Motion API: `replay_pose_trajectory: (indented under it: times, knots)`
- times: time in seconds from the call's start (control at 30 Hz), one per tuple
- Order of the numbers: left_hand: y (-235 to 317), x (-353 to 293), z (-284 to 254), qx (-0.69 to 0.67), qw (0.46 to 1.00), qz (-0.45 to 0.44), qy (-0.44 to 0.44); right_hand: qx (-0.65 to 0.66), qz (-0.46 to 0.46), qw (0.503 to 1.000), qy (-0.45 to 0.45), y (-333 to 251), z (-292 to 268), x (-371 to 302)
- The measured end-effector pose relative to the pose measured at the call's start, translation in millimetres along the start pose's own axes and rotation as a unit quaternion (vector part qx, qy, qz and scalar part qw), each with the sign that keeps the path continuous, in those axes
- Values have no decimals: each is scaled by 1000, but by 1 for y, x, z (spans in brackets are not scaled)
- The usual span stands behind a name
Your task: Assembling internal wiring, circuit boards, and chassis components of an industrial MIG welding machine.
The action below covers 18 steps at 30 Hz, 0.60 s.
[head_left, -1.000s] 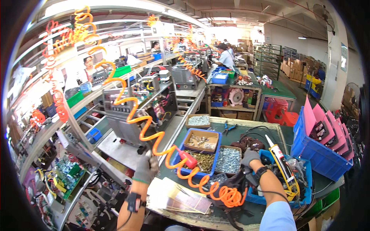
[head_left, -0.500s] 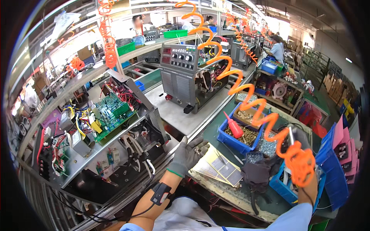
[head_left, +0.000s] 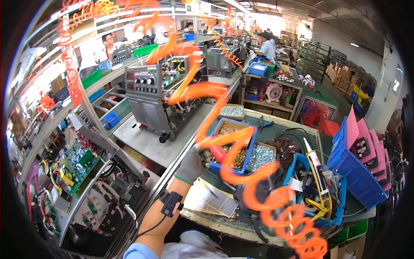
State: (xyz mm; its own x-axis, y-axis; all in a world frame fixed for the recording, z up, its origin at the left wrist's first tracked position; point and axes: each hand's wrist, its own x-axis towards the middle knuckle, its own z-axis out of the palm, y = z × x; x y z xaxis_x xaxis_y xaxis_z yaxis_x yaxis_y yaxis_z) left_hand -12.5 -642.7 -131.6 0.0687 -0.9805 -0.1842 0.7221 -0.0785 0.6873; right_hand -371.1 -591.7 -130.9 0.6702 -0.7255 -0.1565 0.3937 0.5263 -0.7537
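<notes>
My left hand (head_left: 191, 165), in a grey glove with a green cuff, is at the left edge of a blue bin (head_left: 249, 161) of brass-coloured fasteners. Small metal fasteners (head_left: 205, 158) show at its fingers, which look curled around them. A red bottle (head_left: 218, 154) lies in the bin, partly behind an orange coiled hose (head_left: 202, 91). That hose is smeared by motion and sweeps across the bench to the lower right. My right hand is not in the picture. Below my left hand, printed sheets (head_left: 210, 197) lie on the green bench with a thin pen-like tool on them.
Silver screws (head_left: 261, 158) lie beside the bin. A light-blue bin (head_left: 342, 196) holds a caulking gun with a tube (head_left: 316, 166). At right stands a blue crate (head_left: 358, 172) with pink sheets. Left are a grey welding machine (head_left: 144, 105) and an opened chassis with green circuit boards (head_left: 79, 166).
My view has turned right. My left hand has moved from above the sheets to the bin's edge, its fingers less spread. My right hand, earlier behind the coiled hose, has left the picture.
</notes>
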Motion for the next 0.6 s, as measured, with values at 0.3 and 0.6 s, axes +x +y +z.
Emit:
replay_pose_trajectory:
  times: [0.3,0.6]
  knots:
    - [-6,136,52,872,470,127,58,-23,41,999,-5,43,17,-47]
    - [-25,212,29,949,314,37,-12,-33,53,998,-30,43,8,-31]
